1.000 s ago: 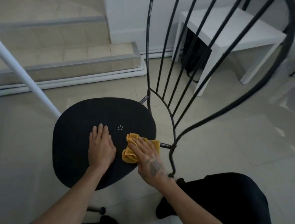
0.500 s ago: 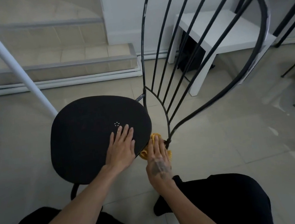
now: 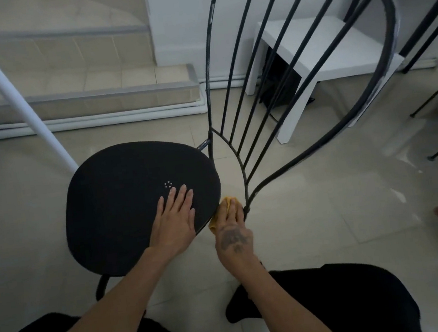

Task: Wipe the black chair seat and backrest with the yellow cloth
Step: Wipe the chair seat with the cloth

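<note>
Pale glossy tiled floor (image 3: 314, 209) underneath everything, with beige tiled steps (image 3: 78, 83) rising at the back left. White low side table (image 3: 336, 49) against the wall, seen through the chair bars. White slanted table leg (image 3: 19, 102) at the left. Black rounded chair seat (image 3: 122, 199) at centre; black metal backrest of thin curved bars (image 3: 258, 92) fanning up from a joint at the seat's right edge. Left hand (image 3: 175, 221) lying flat on the seat's right part, fingers spread and straight, gripping nothing. Right hand (image 3: 233, 233) pressed over the crumpled yellow cloth (image 3: 224, 206), fingers close together on it, just beside the seat rim and touching the base of the backrest bars. Cloth mostly hidden beneath that hand.
</note>
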